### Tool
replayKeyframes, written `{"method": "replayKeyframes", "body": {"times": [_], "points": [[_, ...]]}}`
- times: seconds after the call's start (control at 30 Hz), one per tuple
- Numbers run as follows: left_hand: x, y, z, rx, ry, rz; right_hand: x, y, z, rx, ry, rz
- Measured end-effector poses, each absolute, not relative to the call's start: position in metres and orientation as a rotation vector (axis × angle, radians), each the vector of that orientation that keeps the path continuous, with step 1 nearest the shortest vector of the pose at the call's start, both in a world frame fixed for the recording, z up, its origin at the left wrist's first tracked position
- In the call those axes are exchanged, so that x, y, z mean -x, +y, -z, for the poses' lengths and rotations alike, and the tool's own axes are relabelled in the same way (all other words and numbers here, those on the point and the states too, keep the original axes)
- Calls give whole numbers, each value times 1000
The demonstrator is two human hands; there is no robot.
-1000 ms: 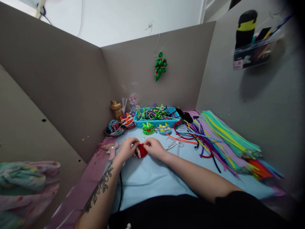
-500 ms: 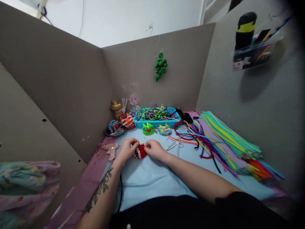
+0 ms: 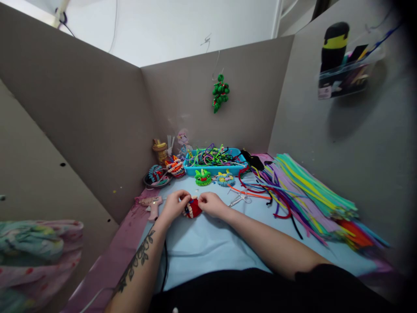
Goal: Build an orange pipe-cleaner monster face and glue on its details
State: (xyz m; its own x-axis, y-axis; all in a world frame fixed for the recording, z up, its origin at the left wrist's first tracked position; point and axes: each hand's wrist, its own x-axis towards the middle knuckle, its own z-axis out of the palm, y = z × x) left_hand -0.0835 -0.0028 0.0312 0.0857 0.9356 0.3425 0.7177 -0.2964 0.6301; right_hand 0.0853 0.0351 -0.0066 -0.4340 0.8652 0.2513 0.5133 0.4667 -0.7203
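Between my two hands, low over the blue cloth, is a small red figure (image 3: 193, 208) with cream trim, made of fuzzy pipe cleaner. My left hand (image 3: 177, 204) pinches its upper left side with thumb and forefinger. On the opposite side, my right hand (image 3: 211, 204) grips its right edge with curled fingers. The fingertips partly cover the figure. Just beyond it sit a green pipe-cleaner figure (image 3: 203, 178) and a light blue and yellow one (image 3: 225, 178). A pair of scissors (image 3: 240, 198) lies to the right of my right hand, and a pink glue gun (image 3: 154, 208) rests left of my left hand.
A blue tray (image 3: 215, 170) of tangled pipe cleaners stands at the back. Bundles of coloured pipe cleaners (image 3: 309, 195) spread over the right side. A dark bowl (image 3: 157, 181) with small figures sits back left. Grey panels (image 3: 208, 100) enclose the table.
The view has tilted very slightly. Both hands keep nearly the same place and hold on the red figure.
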Motion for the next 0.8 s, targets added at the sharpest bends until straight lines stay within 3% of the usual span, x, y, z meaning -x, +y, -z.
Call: {"method": "replayKeyframes", "body": {"times": [0.8], "points": [[83, -2, -30, -1990, 1590, -1037, -69, 44, 21, 973, -1853, -1024]]}}
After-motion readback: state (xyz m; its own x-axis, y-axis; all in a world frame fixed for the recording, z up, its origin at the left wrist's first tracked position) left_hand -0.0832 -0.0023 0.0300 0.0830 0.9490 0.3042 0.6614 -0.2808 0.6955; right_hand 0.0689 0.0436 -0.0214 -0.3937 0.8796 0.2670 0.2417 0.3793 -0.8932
